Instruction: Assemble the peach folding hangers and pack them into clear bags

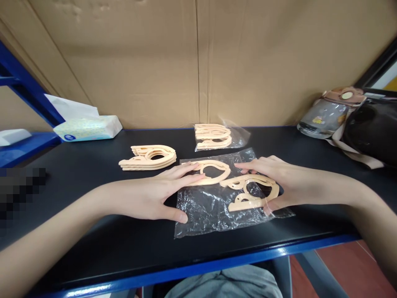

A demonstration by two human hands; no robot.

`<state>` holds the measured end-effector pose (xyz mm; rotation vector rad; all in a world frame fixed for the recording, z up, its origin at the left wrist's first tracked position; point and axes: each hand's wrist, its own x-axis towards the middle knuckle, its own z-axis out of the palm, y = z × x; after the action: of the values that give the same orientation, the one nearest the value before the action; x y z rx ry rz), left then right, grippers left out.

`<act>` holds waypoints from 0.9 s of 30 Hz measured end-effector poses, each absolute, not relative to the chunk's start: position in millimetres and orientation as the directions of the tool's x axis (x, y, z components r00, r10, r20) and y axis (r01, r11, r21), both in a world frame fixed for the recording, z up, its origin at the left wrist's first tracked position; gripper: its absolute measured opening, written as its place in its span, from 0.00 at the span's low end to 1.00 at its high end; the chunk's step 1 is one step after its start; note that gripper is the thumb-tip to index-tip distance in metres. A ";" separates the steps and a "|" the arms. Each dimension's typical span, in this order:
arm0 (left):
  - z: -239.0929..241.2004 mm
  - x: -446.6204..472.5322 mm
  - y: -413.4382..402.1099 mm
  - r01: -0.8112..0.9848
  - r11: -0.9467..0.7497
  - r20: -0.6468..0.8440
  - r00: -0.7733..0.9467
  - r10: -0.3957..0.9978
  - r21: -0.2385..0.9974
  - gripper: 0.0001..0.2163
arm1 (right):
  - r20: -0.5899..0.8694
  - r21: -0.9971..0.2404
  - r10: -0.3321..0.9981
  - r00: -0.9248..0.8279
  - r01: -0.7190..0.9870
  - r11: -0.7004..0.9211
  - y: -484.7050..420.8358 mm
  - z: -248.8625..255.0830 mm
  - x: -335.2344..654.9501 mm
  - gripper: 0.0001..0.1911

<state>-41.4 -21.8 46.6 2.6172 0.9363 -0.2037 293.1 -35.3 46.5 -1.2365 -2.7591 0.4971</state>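
Note:
A clear plastic bag lies flat near the front of the black table. Pale orange plastic hanger pieces rest on it: one at the left and one at the right. My left hand lies on the bag's left edge, thumb on the plastic and fingers stretched onto the left piece. My right hand curls around the right piece, thumb under its lower edge and fingers over its top.
A loose stack of the same pieces sits behind my left hand. A filled bag of them lies further back. A tissue pack is at the back left, a bottle and dark bag at the right.

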 end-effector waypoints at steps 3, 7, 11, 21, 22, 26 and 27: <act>47.5 -41.0 -22.8 0.634 -0.728 -0.244 0.773 0.586 0.261 0.36 | -0.048 -0.340 0.746 -0.664 0.713 0.613 -32.5 47.9 298.9 0.46; 48.2 -40.4 -23.6 0.640 -0.717 -0.247 0.768 0.591 0.274 0.36 | -0.062 -0.365 0.783 -0.619 0.744 0.559 -28.9 47.0 305.7 0.44; 48.4 -39.4 -23.5 0.648 -0.701 -0.251 0.762 0.597 0.298 0.36 | -0.078 -0.389 0.782 -0.619 0.741 0.548 -28.2 44.0 303.4 0.44; 47.2 -50.8 -23.8 0.698 -0.685 -0.219 0.716 0.663 0.210 0.42 | -0.110 -0.468 0.751 -0.651 0.701 0.539 -26.6 42.3 307.7 0.50; 46.9 -52.1 -23.5 0.701 -0.683 -0.211 0.713 0.669 0.204 0.43 | -0.114 -0.480 0.751 -0.651 0.698 0.532 -25.6 42.2 310.5 0.51; 46.1 -52.6 -22.6 0.695 -0.690 -0.237 0.719 0.654 0.204 0.43 | -0.111 -0.490 0.759 -0.641 0.700 0.520 -24.7 41.3 311.9 0.48; 46.1 -52.1 -22.7 0.698 -0.688 -0.254 0.715 0.652 0.197 0.42 | -0.114 -0.484 0.760 -0.640 0.704 0.520 -25.6 41.0 309.1 0.48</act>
<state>-52.1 -22.7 46.1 2.6427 1.0649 -0.2364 309.1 -25.6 41.0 -1.2765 -2.6396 0.7618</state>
